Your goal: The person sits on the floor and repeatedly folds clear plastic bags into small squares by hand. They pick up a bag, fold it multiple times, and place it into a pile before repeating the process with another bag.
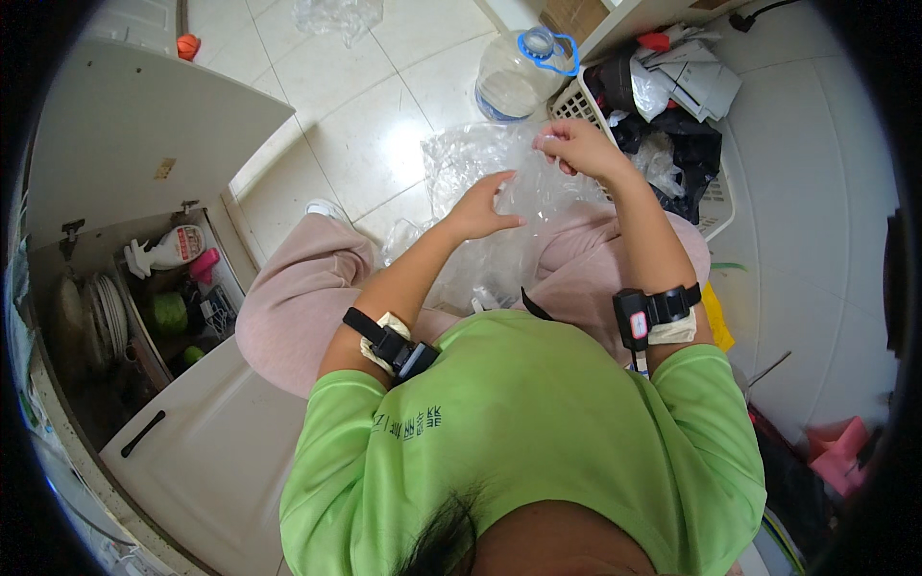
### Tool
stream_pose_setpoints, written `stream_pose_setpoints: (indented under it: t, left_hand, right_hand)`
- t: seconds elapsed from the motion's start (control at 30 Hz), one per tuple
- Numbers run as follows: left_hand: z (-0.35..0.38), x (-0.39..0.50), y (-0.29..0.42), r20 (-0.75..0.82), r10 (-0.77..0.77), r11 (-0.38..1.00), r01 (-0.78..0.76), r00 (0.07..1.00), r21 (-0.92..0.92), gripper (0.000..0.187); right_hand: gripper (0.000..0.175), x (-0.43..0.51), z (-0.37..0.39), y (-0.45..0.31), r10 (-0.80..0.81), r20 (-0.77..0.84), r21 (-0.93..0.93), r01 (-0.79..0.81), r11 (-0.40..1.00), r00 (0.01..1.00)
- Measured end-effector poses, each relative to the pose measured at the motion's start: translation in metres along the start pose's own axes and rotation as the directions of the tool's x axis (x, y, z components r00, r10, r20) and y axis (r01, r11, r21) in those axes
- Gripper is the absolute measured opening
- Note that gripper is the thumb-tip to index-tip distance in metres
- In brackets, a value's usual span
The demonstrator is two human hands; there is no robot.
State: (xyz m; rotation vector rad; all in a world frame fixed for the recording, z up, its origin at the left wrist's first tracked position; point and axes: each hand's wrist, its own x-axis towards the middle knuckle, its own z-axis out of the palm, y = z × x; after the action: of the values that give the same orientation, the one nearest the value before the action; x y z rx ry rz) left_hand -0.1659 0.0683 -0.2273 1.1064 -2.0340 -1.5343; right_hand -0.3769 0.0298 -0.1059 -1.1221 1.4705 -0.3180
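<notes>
A large sheet or bag of clear plastic (468, 155) spreads over the floor and across my lap. My right hand (576, 147) pinches its upper edge between thumb and fingers. Lower and to the left, my left hand (484, 205) lies against the plastic with thumb and fingers spread apart. Just beyond my right hand stands a large clear plastic bottle (504, 79) with a blue handle. To the right of that hand is a white plastic basket (720, 205) holding black and clear bags and flattened white packaging.
An open cabinet on the left holds plates (108, 317), a white spray bottle (173, 248) and small items; its door (151, 122) sticks out over the floor. Another clear plastic bag (338, 18) and an orange ball (188, 47) lie on the tiles at the top.
</notes>
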Motion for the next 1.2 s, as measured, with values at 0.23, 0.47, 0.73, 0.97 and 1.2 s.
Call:
stream_pose_setpoints:
  t: [0.23,0.47,0.73,0.97,1.2]
  left_hand:
    - [-0.074,0.020,0.047,-0.176,0.010,0.930,-0.074,0.984,-0.360,0.028]
    - [-0.134,0.006,0.058,-0.044,-0.036,0.795,0.002,0.998,-0.606,0.036]
    - [-0.159,-0.013,0.060,-0.177,-0.281,0.689,0.070,0.943,-0.722,0.036]
    - [-0.192,-0.043,0.132,-0.841,0.210,0.942,-0.333,0.498,0.038,0.018]
    - [-0.096,-0.017,0.176,-0.332,0.562,0.640,-0.144,0.758,0.754,0.047]
  right_hand:
    - [0.046,-0.048,-0.032,-0.040,-0.641,-0.268,0.700,0.603,0.383,0.719]
    - [0.058,-0.006,-0.015,-0.005,-0.498,-0.393,0.199,0.601,0.774,0.773]
    - [0.021,-0.007,-0.006,-0.016,-0.411,-0.389,0.290,0.533,0.795,0.824]
    - [0.022,-0.015,-0.012,-0.015,-0.311,-0.404,0.303,0.446,0.842,0.861]
    - [0.025,-0.018,0.006,-0.025,-0.319,-0.304,0.226,0.393,0.891,0.898]
